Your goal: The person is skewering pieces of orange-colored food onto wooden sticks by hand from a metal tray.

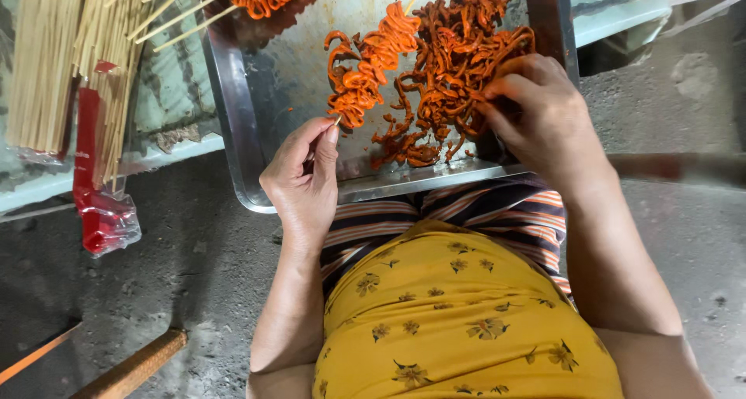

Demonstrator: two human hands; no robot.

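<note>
Left hand (305, 183): pinching the skewer (371, 66) of orange strips, pointing toward 1 o'clock. Right hand (542, 111): fingers closing on the loose strips (447, 80), lying in the metal tray (233, 104). Bare bamboo sticks (54, 57): lying at 10 o'clock.

a wooden skewer (371, 73), packed along most of its length with folded orange-red meat strips, lies slanted over the middle of the metal tray (233, 104), its bare lower end near the tray's front edge and its tip pointing toward the far edge. a loose heap of darker red-orange strips (458, 65) sits just beside it, spread toward the tray's right edge.
</note>
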